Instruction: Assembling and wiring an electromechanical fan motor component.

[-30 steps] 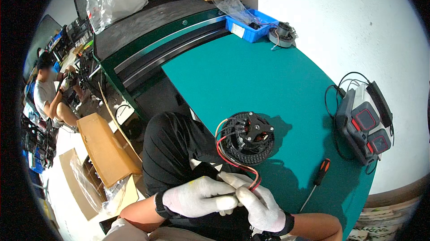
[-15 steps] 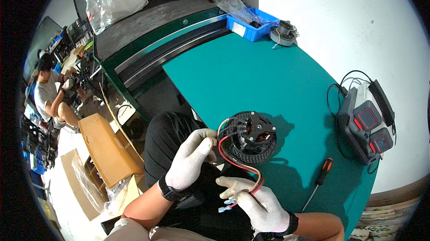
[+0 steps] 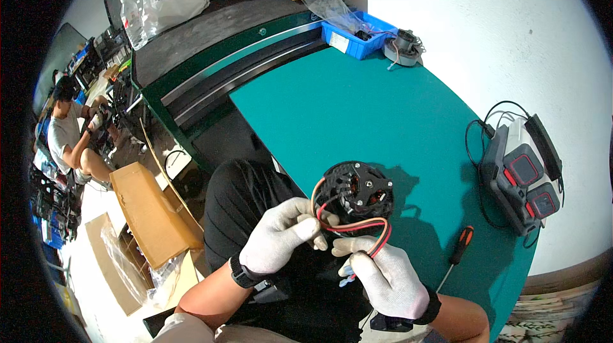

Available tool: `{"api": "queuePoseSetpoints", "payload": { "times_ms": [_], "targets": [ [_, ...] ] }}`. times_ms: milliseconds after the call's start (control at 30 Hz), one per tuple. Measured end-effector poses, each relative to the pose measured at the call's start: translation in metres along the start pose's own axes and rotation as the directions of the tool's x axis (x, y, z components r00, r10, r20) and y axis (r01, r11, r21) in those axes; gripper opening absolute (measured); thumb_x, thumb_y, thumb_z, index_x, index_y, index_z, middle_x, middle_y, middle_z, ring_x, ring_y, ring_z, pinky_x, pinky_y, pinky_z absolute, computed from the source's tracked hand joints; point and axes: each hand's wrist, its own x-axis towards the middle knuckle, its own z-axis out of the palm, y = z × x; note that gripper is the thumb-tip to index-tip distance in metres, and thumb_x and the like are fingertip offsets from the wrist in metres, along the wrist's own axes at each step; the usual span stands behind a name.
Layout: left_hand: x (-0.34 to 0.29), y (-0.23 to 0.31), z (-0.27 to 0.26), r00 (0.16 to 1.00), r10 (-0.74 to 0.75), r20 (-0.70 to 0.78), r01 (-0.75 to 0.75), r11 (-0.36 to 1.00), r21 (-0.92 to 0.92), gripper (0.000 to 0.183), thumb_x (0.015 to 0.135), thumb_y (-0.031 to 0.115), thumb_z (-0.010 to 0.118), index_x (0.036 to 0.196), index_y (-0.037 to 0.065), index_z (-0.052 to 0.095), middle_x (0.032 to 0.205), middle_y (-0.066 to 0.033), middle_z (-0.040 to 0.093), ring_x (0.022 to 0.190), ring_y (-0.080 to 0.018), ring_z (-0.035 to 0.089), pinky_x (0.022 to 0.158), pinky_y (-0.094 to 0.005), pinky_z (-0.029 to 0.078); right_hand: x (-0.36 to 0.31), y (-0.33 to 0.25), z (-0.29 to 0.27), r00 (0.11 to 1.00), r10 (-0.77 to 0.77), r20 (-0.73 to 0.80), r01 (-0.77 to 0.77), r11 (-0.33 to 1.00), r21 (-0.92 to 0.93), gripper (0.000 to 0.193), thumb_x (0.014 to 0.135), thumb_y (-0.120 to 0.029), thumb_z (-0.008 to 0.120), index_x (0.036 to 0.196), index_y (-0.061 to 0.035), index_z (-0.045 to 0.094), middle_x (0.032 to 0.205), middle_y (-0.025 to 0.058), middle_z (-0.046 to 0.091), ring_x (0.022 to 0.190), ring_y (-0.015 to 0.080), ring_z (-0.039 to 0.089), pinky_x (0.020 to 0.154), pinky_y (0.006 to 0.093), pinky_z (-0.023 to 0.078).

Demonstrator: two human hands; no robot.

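Note:
A round black motor (image 3: 377,197) with a ribbed rim and a three-armed bracket on top sits at the near edge of the green tabletop. Red, black and tan wires (image 3: 361,224) come out of its left side and bend across its front. My left hand (image 3: 278,238), white-gloved, pinches the wires close to the motor. Farther along, my right hand (image 3: 388,282), also gloved, grips the same wires between thumb and fingers. Pale blue terminals (image 3: 347,277) stick out below its fingertips. The right hand's fingers partly hide the wire ends.
A screwdriver (image 3: 461,250) lies right of my right hand. Beyond it stands a grey device (image 3: 511,171) with cables. At the far edge are a blue bin (image 3: 357,40) and another motor (image 3: 403,49). An open cardboard box (image 3: 150,215) is at left; a person (image 3: 73,129) sits farther back.
My left hand has moved right and down onto the wires by the motor. My right hand has shifted slightly right, and the wires now run sideways across the motor's front.

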Motion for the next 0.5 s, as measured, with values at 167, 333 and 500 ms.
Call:
{"api": "queuePoseSetpoints", "payload": {
  "times_ms": [167, 333, 500],
  "targets": [
    [-0.004, -0.006, 0.008, 0.988, -0.052, 0.146, 0.033, 0.991, 0.13, 0.032, 0.106, 0.024, 0.067, 0.121, -0.004, 0.072, 0.102, -0.007, 0.074, 0.089, -0.0121, 0.068, 0.085, -0.0289, 0.055, 0.006, -0.006, -0.02, 0.983, -0.032, 0.182, 0.097, 0.929, -0.357, 0.019, 0.104, -0.009, 0.057, 0.118, -0.0024, 0.067, 0.1, 0.0148, 0.073, 0.086, 0.0261, 0.075, 0.077, 0.0367, 0.059],
    [-0.009, -0.01, 0.015, 0.992, -0.067, 0.103, 0.05, 0.986, 0.158, 0.034, 0.101, 0.029, 0.073, 0.114, -0.002, 0.072, 0.111, -0.0132, 0.076, 0.084, -0.0158, 0.07, 0.079, -0.0307, 0.058, 0.002, -0.009, -0.027, 0.893, -0.047, 0.447, 0.38, 0.612, -0.694, 0.012, 0.1, -0.018, 0.064, 0.104, -0.0077, 0.069, 0.091, 0.0151, 0.069, 0.08, 0.0352, 0.071, 0.071, 0.0447, 0.057],
    [-0.012, -0.003, 0.016, 0.982, -0.064, 0.177, 0.021, 0.972, 0.234, 0.033, 0.107, 0.025, 0.065, 0.121, -0.003, 0.071, 0.099, -0.0063, 0.073, 0.085, -0.0116, 0.066, 0.08, -0.0284, 0.054, 0.005, -0.001, -0.022, 0.914, -0.107, 0.391, 0.404, 0.32, -0.857, 0.015, 0.094, -0.022, 0.068, 0.092, -0.0075, 0.066, 0.08, 0.0101, 0.063, 0.064, 0.0283, 0.066, 0.059, 0.042, 0.054]
  ]
}}
